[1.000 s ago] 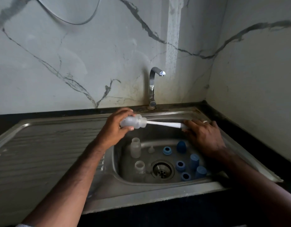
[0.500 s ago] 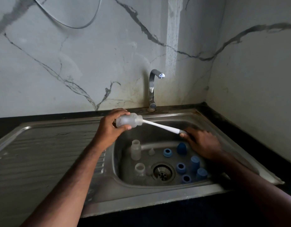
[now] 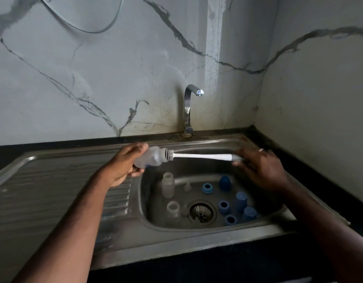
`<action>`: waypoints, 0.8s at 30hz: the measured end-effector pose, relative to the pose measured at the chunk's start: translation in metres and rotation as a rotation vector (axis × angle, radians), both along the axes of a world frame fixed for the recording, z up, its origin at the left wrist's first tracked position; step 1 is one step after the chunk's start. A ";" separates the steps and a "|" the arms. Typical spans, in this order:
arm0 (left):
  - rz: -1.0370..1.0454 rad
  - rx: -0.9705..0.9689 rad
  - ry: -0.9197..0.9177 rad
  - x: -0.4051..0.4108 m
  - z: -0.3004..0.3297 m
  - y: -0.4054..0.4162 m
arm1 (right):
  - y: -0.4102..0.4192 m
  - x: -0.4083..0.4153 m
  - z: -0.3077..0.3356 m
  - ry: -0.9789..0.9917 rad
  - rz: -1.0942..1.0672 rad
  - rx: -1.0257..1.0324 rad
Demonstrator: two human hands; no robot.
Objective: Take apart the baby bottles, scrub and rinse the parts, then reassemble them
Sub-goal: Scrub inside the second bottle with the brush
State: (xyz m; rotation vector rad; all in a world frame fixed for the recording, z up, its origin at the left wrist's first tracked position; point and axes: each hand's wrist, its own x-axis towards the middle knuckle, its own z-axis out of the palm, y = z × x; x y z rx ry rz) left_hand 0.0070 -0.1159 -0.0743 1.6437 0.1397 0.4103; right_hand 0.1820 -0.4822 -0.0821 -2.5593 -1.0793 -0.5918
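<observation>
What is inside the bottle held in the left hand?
The white brush enters the bottle held by the left hand; ribbed bristles show at its mouth. The brush tip is hidden by cloudy plastic and fingers.

Two bottles [image 3: 168,184] stand in the basin [image 3: 156,217] left of the drain [image 3: 201,213], caps [image 3: 241,198] right.

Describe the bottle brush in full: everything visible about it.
The bottle brush has a slim white handle that widens toward a grey grip end, and looks like plastic. It lies nearly level above the sink basin, its head pushed into the mouth of a clear bottle; only ribbed white rings show at the neck, the rest is blurred behind the plastic. The right hand grips the grey end; the left hand holds the bottle. Nothing else touches it.
</observation>
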 end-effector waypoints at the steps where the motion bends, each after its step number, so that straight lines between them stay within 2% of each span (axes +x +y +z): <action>1: 0.008 0.035 -0.110 0.001 0.000 0.001 | 0.000 -0.002 0.001 0.124 -0.006 -0.016; 3: 0.085 0.199 -0.284 0.006 -0.003 0.007 | 0.002 -0.008 0.004 0.410 0.062 0.022; 5: 0.162 0.322 -0.341 0.009 -0.002 0.008 | 0.005 -0.012 0.004 0.503 0.124 0.058; 8: 0.121 0.193 -0.283 0.004 0.004 0.001 | 0.005 -0.008 0.002 0.245 0.048 0.088; 10: 0.125 0.117 -0.109 0.002 0.001 -0.003 | 0.006 -0.004 0.005 0.018 0.033 0.063; 12: 0.171 0.158 0.118 0.002 -0.006 0.000 | 0.012 -0.001 0.011 -0.223 0.086 -0.015; 14: 0.159 0.159 0.182 0.001 -0.010 0.004 | 0.023 0.001 0.023 -0.312 0.110 -0.058; 16: 0.153 0.103 0.024 -0.001 -0.007 0.006 | 0.033 0.003 0.029 -0.164 0.074 -0.092; 18: 0.203 0.194 -0.181 -0.003 -0.003 0.011 | 0.040 0.006 0.022 0.045 0.040 -0.116; 20: 0.259 0.281 -0.280 -0.003 -0.002 0.015 | 0.046 0.000 0.004 0.213 0.058 -0.117; 22: 0.234 0.232 -0.284 -0.003 0.001 0.011 | 0.049 -0.006 -0.003 0.217 0.087 -0.042; 24: 0.168 0.047 -0.200 -0.004 0.003 0.005 | 0.047 -0.003 -0.002 0.104 0.057 0.059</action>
